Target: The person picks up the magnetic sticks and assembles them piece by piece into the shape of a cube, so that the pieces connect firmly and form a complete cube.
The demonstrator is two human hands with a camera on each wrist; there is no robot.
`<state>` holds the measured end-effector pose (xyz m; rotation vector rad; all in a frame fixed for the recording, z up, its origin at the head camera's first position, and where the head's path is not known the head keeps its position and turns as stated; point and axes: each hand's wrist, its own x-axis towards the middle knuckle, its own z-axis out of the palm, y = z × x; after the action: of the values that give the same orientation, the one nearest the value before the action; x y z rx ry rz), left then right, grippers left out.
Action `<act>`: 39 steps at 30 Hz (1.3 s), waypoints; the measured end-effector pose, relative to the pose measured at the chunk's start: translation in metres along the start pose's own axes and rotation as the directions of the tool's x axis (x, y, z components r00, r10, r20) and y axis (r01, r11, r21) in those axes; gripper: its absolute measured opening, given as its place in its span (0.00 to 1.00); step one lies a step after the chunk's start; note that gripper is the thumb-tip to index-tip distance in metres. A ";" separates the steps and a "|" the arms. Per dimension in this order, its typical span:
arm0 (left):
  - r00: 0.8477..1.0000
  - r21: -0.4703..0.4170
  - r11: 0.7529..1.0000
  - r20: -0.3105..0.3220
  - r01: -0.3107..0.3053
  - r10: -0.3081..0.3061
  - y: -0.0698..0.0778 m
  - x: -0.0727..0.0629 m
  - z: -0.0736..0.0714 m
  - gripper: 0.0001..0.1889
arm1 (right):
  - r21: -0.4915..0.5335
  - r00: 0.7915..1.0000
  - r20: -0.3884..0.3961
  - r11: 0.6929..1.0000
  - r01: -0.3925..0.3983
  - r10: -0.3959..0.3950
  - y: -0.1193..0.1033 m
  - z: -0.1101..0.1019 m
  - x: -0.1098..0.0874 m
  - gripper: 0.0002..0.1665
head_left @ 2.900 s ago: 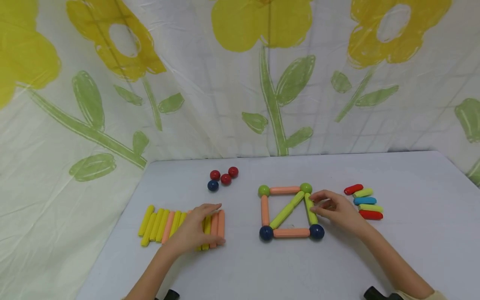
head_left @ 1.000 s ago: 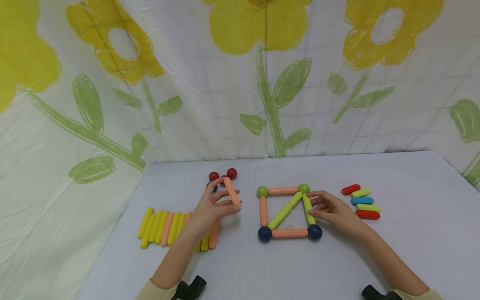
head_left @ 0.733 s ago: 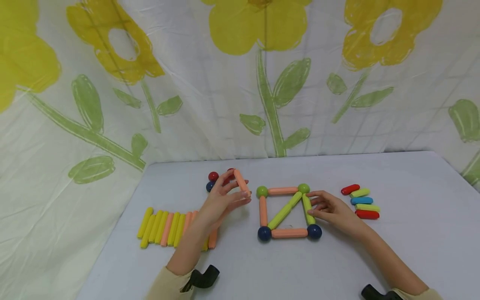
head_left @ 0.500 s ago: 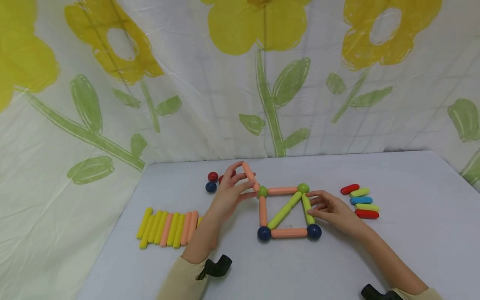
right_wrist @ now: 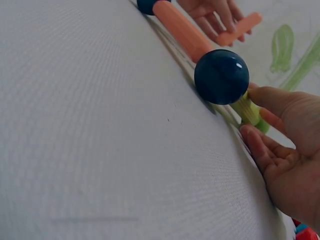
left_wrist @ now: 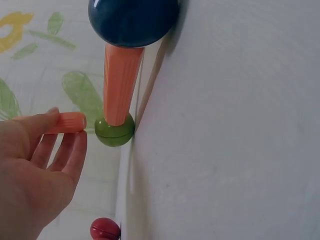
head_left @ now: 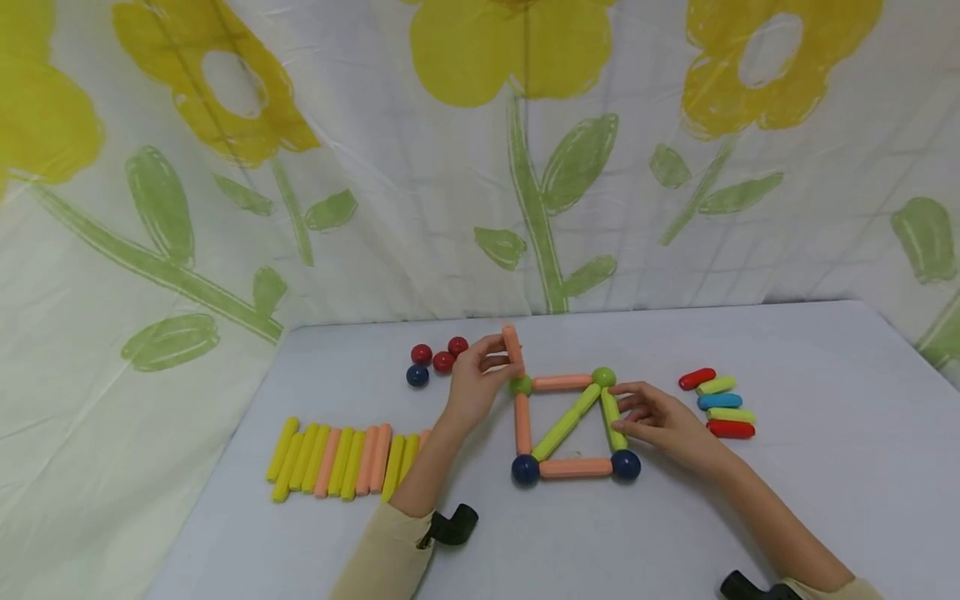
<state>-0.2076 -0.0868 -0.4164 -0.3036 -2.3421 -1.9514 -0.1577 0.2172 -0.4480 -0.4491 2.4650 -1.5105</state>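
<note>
My left hand (head_left: 477,379) pinches an orange building stick (head_left: 513,346) between thumb and fingers, raised over the back-left green ball (head_left: 521,386) of a flat square frame. In the left wrist view the end of the held stick (left_wrist: 72,122) is right beside the green ball (left_wrist: 115,134). Three sides of the frame are orange sticks, with blue balls (head_left: 626,466) at the front corners. A lime stick (head_left: 562,423) crosses it diagonally. My right hand (head_left: 660,414) pinches the lime right-side stick (head_left: 613,419), partly hidden by the fingers in the right wrist view.
On the left lies a row of yellow and orange sticks (head_left: 341,462), partly behind my left forearm. Red balls (head_left: 422,355) and a loose blue ball (head_left: 417,376) sit at the back. Short red, lime and blue sticks (head_left: 720,402) are stacked at right on the white table (head_left: 600,542).
My left hand has taken an orange stick from the row's right end and carried it right and back, to above the frame's back-left green ball. The right hand has stayed at the lime stick.
</note>
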 end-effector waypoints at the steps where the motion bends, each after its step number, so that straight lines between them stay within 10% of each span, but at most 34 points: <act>1: 1.000 0.000 1.000 -0.001 -0.006 0.006 -0.001 0.000 0.000 0.22 | -0.001 1.000 -0.002 1.000 -0.003 0.003 0.000 0.000 0.000 0.31; 39: 1.000 -0.008 1.000 0.012 0.006 -0.006 -0.001 -0.010 -0.016 0.23 | -0.009 1.000 -0.005 1.000 -0.003 0.003 0.001 0.001 -0.001 0.31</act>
<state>-0.1992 -0.1032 -0.4163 -0.3095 -2.3456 -1.9679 -0.1567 0.2173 -0.4490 -0.4436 2.4761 -1.5024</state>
